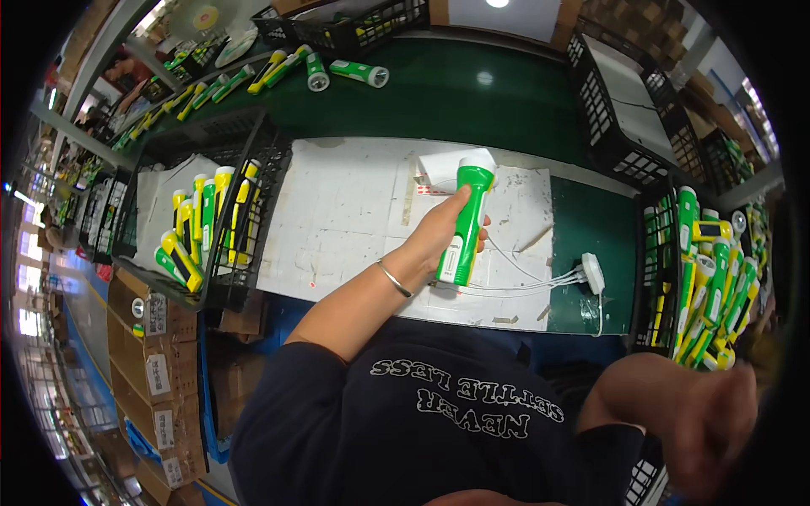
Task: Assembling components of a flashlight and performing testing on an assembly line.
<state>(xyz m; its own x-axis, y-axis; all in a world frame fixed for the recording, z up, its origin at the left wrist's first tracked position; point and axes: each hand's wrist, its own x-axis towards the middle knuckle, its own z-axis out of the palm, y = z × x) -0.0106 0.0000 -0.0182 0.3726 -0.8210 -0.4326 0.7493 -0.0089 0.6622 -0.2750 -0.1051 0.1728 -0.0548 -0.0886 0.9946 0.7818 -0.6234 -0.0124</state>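
My left hand [445, 226], with a silver bangle at the wrist, is wrapped round a green flashlight [469, 221] with a white head rim and a white label. The flashlight is over the white board [337, 219], its head pointing away from me. Behind its head a white paper piece [439, 166] stands on the board. My right hand [713, 422] is at the lower right, beside the crate of green and yellow flashlights [717, 287]. It is blurred and dark, so its fingers cannot be made out.
A black crate [139, 228] on the left holds several flashlights. A white adapter [593, 274] with white cables lies right of the board. More flashlights [360, 72] lie along the green table's [472, 93] far side. Another black crate [595, 110] stands far right; cardboard boxes [173, 371] are stacked lower left.
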